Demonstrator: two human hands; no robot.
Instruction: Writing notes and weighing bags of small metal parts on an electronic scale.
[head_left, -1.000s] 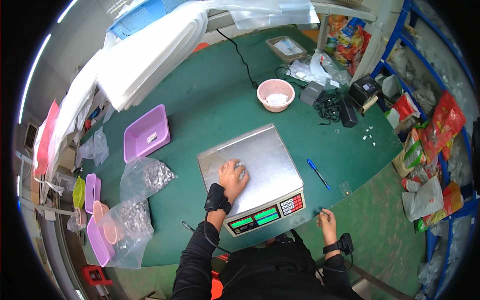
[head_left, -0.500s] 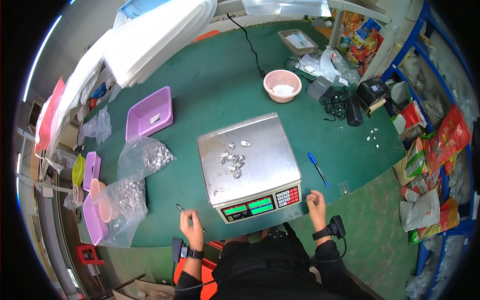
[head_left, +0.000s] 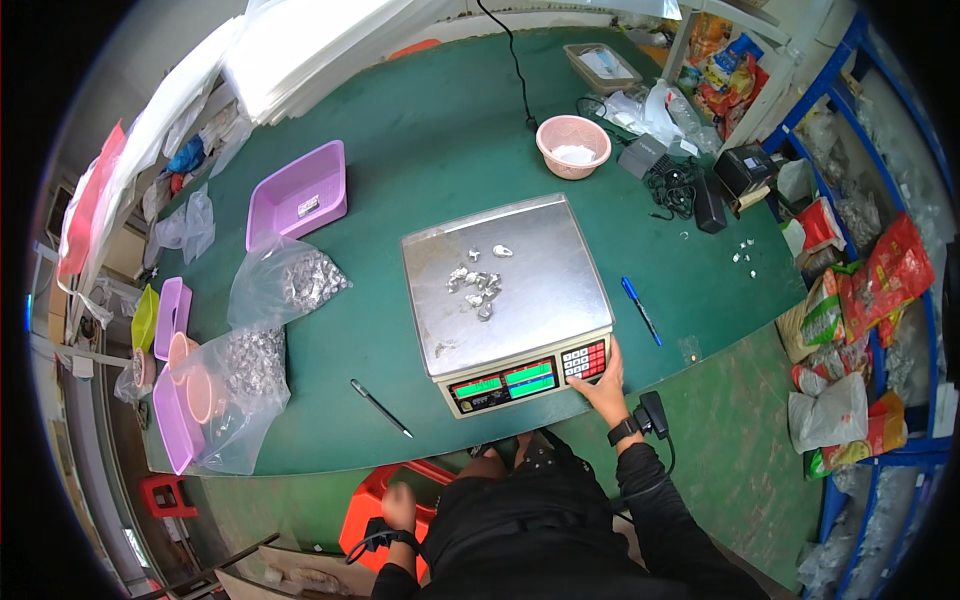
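A weighing scale (head_left: 520,335) with a flat steel plate and lit green displays stands at the table's front. Small shiny silver metal pieces (head_left: 478,283) lie loosely on its plate. My right hand (head_left: 606,390) touches the scale's front right corner. Its thumb lies at the keypad (head_left: 583,362), while the fingers stretch along the scale's right side. Below the table edge, my left hand (head_left: 399,507) hangs over a red stool (head_left: 357,520), blurred, with its fingers hard to make out. A dark pen (head_left: 381,408) lies left of the scale; a blue marker (head_left: 642,311) lies right of it.
Clear bags of silver pieces (head_left: 314,281) lie on the left by purple trays (head_left: 297,195). At the back are a pink bowl (head_left: 573,147) and a heap of black cables (head_left: 672,188). Blue shelving (head_left: 850,105) with packages stands at the right.
My right hand has moved left and up onto the scale's corner. My left hand has dropped from beside the dark pen to below the table edge. The view has shifted slightly.
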